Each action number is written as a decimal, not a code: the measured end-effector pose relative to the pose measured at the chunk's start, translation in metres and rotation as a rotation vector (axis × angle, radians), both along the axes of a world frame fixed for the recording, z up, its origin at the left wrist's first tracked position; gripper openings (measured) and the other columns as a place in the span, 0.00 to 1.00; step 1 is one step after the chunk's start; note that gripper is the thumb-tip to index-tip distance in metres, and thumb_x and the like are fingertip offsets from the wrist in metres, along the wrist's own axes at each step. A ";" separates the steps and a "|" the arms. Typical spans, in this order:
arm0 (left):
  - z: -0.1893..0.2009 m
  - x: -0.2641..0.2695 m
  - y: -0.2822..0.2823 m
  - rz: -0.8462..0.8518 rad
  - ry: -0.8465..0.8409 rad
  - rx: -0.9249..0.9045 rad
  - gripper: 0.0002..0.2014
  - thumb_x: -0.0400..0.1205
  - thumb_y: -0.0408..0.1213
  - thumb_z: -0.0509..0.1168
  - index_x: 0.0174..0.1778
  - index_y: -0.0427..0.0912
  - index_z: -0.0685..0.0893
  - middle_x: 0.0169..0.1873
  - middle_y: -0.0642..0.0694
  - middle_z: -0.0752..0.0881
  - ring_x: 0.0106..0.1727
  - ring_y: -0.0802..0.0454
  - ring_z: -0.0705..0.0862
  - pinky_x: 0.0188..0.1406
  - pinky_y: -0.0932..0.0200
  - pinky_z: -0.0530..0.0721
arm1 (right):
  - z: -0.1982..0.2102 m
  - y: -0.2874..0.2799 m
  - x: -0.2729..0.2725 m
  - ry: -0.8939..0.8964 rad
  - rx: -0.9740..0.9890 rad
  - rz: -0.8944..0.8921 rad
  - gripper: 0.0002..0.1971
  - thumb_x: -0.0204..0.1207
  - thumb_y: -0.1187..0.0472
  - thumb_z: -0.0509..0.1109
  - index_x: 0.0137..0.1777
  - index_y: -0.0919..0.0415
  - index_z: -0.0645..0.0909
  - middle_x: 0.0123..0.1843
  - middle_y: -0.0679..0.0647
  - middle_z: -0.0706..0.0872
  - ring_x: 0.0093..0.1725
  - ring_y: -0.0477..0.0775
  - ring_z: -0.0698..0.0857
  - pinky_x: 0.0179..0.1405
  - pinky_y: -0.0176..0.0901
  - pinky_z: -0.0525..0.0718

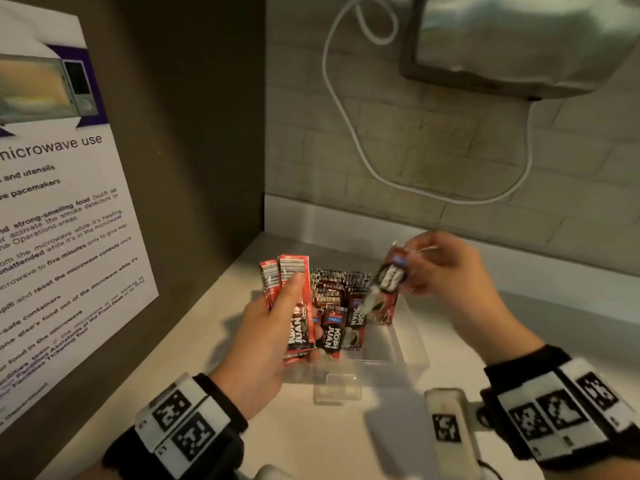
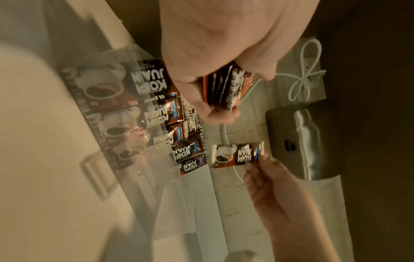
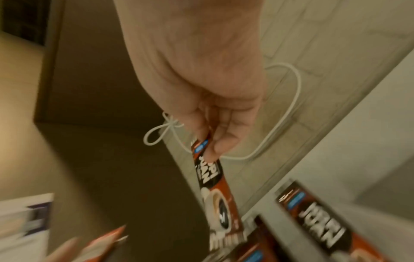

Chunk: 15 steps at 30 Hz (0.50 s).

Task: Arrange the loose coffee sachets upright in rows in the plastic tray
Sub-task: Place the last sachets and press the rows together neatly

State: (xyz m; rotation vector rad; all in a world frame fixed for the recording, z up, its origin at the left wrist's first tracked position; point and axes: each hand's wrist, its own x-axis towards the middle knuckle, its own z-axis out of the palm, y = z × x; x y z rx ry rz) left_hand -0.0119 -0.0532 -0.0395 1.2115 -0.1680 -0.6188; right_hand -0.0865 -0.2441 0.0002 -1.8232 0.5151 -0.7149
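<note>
Right hand (image 1: 446, 268): pinched one sachet (image 1: 388, 277) by its top edge between thumb and fingertips, right of centre in the head view; the sachet hung down over the tray, its lower end just above the packed ones.
Left hand (image 1: 270, 337): fingers and thumb curled round a stack (image 1: 294, 299) of red-backed sachets, at centre left of the head view, beside the tray's left end.
Tray (image 1: 394, 344): clear plastic, at lower centre; sachets already in it (image 1: 337, 306) stood upright in close rows in its left and far part, and the near right part showed bare plastic.
Progress: I judged the work under way, with the stack and the single sachet not yet placed.
Handling: the sachets looked light, thin and floppy, with a glossy film that could slip; a flat sealed end seemed the best hold, so the body hangs straight and slides in beside a neighbour.
Risk: a loose row could lean or topple without support alongside.
Surface (image 1: 194, 344): pale and smooth, carrying the tray, meeting a dark side panel at the left.
Notice (image 1: 65, 216): printed sheet on microwave use, at the left edge.
Room: tiled wall (image 1: 381, 133) behind, a white cord (image 1: 346, 109) looping across it, and a metal appliance (image 1: 519, 46) mounted at upper right.
</note>
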 end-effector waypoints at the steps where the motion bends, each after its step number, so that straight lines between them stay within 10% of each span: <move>1: 0.000 0.003 0.002 0.016 0.038 -0.007 0.20 0.80 0.53 0.65 0.57 0.40 0.85 0.41 0.36 0.91 0.39 0.40 0.89 0.23 0.56 0.83 | -0.002 -0.015 0.003 -0.009 -0.044 -0.093 0.11 0.79 0.74 0.66 0.39 0.58 0.76 0.32 0.58 0.85 0.18 0.43 0.81 0.20 0.36 0.78; 4: -0.002 0.007 0.004 0.033 0.103 -0.027 0.15 0.83 0.47 0.64 0.57 0.39 0.83 0.30 0.43 0.88 0.25 0.52 0.85 0.20 0.59 0.81 | -0.014 -0.045 0.012 0.088 -0.165 -0.162 0.15 0.78 0.75 0.64 0.36 0.55 0.76 0.32 0.58 0.85 0.19 0.42 0.82 0.25 0.39 0.77; 15: -0.004 0.010 0.004 -0.018 0.250 -0.055 0.25 0.79 0.59 0.63 0.57 0.39 0.83 0.27 0.43 0.87 0.24 0.52 0.84 0.19 0.58 0.82 | -0.054 -0.050 0.028 0.290 -0.219 -0.097 0.13 0.76 0.74 0.69 0.34 0.57 0.81 0.33 0.52 0.84 0.33 0.55 0.85 0.36 0.46 0.83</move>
